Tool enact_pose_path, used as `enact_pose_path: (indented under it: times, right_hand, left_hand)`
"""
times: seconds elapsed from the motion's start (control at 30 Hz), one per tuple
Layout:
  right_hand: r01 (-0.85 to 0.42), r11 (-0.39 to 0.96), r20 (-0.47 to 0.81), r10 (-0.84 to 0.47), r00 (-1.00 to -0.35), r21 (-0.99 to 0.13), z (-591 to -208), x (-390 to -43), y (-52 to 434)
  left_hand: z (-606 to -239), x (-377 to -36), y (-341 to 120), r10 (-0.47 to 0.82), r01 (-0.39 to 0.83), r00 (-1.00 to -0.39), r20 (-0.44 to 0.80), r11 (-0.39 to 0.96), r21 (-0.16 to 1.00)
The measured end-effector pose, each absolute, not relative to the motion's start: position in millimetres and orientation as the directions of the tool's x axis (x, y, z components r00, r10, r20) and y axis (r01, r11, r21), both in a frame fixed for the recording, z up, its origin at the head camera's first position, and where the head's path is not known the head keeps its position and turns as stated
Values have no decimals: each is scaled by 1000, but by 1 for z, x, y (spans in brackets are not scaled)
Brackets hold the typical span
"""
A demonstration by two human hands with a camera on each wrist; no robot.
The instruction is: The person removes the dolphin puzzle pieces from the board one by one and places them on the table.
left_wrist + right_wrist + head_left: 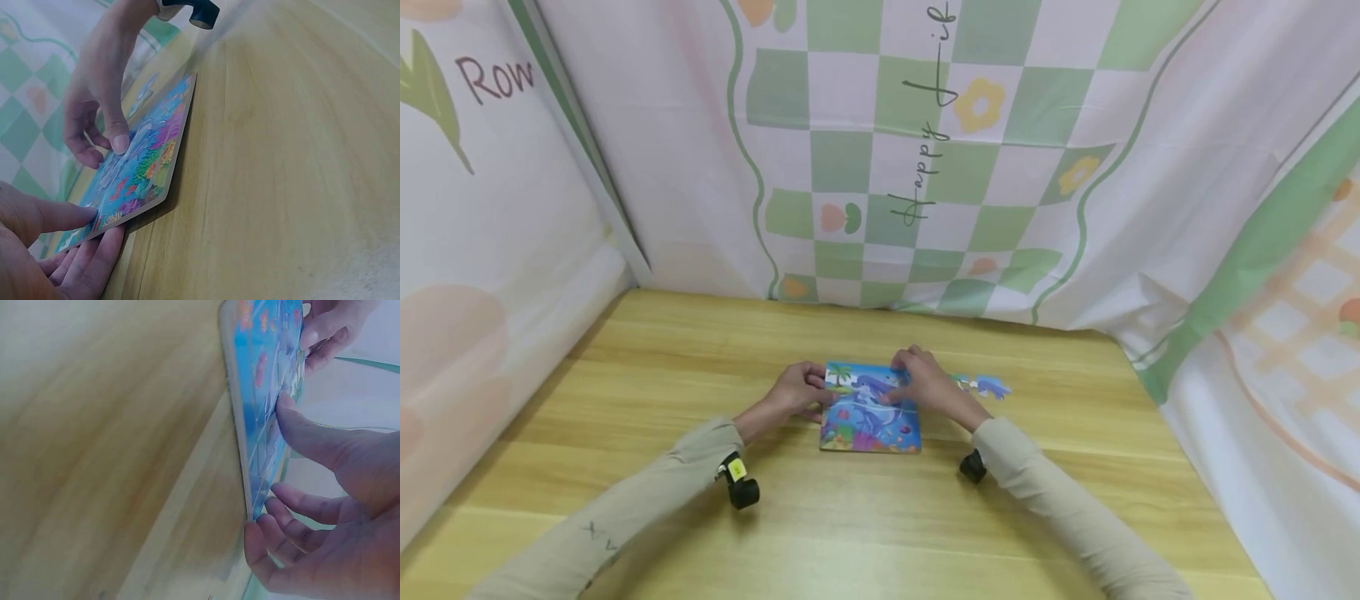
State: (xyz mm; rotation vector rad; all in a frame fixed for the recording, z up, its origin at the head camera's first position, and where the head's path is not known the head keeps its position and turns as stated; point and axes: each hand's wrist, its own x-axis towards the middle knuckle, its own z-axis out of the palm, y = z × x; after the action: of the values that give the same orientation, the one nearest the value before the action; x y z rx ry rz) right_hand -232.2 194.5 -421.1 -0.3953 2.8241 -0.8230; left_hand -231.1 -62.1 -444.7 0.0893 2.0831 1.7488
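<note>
Puzzle board (867, 418), I noted, lay between left hand (793, 392), pinching its edge, and unclenched right hand (927, 383), touching its face.

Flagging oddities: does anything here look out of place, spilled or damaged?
Mildly: a few loose picture pieces lie on the table to the right of the picture board, looking stray beside it. Nothing appears spilled or damaged, though the left hand and right hand hide parts of the board.
</note>
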Motion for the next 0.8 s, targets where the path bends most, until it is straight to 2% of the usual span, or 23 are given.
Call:
enact_pose_path:
  times: [0.5,0.8]
  right_hand:
    - [-246,828,-162,-370,-915,-504,-411,-241,191]
    - [-224,834,-175,-353,-919,-505,-411,-241,191]
  left_hand:
    - [-443,-229,-61,323,-194,-911,-255,210,958]
    - [-444,-230,-60,305,-197,-915,-263,229,953]
